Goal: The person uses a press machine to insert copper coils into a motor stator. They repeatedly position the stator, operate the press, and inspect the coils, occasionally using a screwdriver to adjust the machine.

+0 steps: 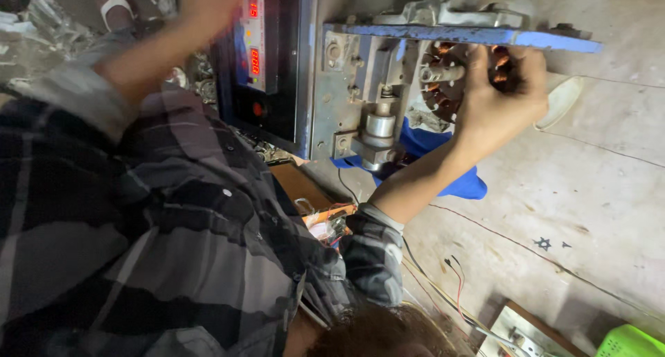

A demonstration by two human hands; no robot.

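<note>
Plaid sleeve [138, 246] fills my lower left. My right hand [495, 104], upper right, curls closed around the copper-wound stator [443, 76] on the winding machine [374, 86]; fingers there could get pinched. My left hand [208, 3], upper left, is blurred; I cannot tell its grip.

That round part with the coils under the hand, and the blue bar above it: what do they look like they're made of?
The round part looks like grey metal wound with copper wire: its coils shine reddish-brown. The blue bar looks like painted metal, its edges straight and its coat dull. The right hand grips the round part.
</note>
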